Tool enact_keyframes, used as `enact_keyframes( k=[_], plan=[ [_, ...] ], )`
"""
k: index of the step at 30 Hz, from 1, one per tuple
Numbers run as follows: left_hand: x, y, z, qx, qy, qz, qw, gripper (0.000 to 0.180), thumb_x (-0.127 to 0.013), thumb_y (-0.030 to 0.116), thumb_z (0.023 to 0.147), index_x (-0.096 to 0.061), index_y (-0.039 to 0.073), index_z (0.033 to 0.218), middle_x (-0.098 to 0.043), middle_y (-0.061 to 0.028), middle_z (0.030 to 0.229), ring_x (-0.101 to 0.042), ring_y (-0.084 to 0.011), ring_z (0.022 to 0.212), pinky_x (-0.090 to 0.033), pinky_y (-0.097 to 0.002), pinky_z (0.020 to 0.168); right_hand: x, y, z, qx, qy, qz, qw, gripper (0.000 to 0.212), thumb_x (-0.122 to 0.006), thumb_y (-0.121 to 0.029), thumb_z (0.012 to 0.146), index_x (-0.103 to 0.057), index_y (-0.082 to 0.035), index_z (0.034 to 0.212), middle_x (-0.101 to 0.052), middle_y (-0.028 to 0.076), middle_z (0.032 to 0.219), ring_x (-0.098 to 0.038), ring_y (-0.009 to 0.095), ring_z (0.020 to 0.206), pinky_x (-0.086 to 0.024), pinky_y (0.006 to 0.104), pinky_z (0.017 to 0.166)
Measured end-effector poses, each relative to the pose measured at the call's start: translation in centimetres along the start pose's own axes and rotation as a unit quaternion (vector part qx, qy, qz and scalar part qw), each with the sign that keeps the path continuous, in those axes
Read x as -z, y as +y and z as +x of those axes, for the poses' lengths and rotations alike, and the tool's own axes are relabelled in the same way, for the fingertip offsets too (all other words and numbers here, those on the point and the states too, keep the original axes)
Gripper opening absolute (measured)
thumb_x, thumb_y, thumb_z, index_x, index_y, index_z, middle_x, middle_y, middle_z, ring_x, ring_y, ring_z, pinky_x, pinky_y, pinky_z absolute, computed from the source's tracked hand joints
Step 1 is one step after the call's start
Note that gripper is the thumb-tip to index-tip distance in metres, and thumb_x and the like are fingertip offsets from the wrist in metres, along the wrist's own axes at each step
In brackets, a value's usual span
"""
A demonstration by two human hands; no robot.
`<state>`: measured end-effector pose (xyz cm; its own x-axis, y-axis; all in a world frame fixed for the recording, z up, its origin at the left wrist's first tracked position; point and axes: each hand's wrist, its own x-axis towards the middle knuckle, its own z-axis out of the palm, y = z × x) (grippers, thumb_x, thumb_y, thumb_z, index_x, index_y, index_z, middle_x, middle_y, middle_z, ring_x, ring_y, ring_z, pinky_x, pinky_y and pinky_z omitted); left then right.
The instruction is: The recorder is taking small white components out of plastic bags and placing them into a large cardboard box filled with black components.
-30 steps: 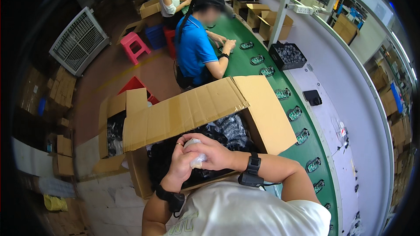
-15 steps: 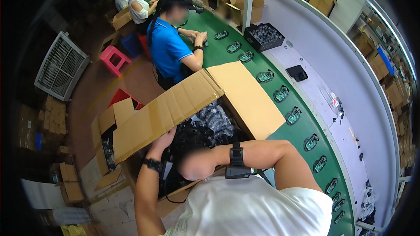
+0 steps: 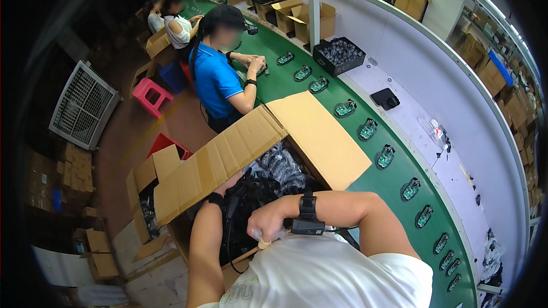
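Observation:
A large open cardboard box (image 3: 220,162) stands right in front of me. Inside it lie black parts (image 3: 251,194) and several bundles in clear plastic bags (image 3: 279,162). My left hand (image 3: 230,181) reaches into the box at its left side, partly beneath the raised flap; its fingers are hidden. At the near edge of the box, close to my shirt, my right hand (image 3: 267,219) is closed, with clear plastic (image 3: 278,234) showing at its fingers. A black strap with a small dark device (image 3: 308,227) sits on my right wrist.
A green conveyor belt (image 3: 357,137) curves along my right, carrying a row of black housings with green circuit boards (image 3: 385,157). Beyond it stands a black crate of parts (image 3: 339,56). A co-worker in blue (image 3: 217,77) works ahead; a pink stool (image 3: 152,97) is left.
My left hand has gone deeper into the box, from near the flap's edge. My right hand has shifted slightly, and clear plastic now shows at its fingers. The whole view has tilted a little.

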<state>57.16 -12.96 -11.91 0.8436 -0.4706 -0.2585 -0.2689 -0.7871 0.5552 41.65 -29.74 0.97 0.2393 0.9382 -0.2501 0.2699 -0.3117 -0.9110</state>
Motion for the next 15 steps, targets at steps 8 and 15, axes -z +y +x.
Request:
enact_keyframes(
  k=[8,15],
  plan=[
    [5.3,3.5,-12.4,-0.081,0.048,-0.165,0.982,0.048,-0.076,0.026,0.089,-0.061,-0.002,0.125,-0.068,-0.0186,0.113,-0.064,-0.0254,0.108,-0.050,-0.0384,0.094,1.2,0.7,0.4,0.037,0.248,-0.068,0.966,0.022,-0.076,-0.024,0.068,-0.070,-0.005,0.077,-0.070,0.018,0.077,-0.069,0.040,0.078,-0.053,0.0480,0.070],
    [5.6,6.9,-19.8,-0.003,0.082,-0.431,0.899,0.028,-0.069,0.027,0.096,-0.060,0.001,0.103,-0.063,-0.0036,0.084,-0.057,-0.0128,0.078,-0.049,-0.0310,0.072,1.6,-1.4,-0.2,0.034,0.353,-0.012,0.935,0.072,-0.084,-0.029,0.079,-0.052,-0.014,0.143,-0.072,0.018,0.098,-0.071,0.038,0.089,-0.056,0.0438,0.076]
  ],
)
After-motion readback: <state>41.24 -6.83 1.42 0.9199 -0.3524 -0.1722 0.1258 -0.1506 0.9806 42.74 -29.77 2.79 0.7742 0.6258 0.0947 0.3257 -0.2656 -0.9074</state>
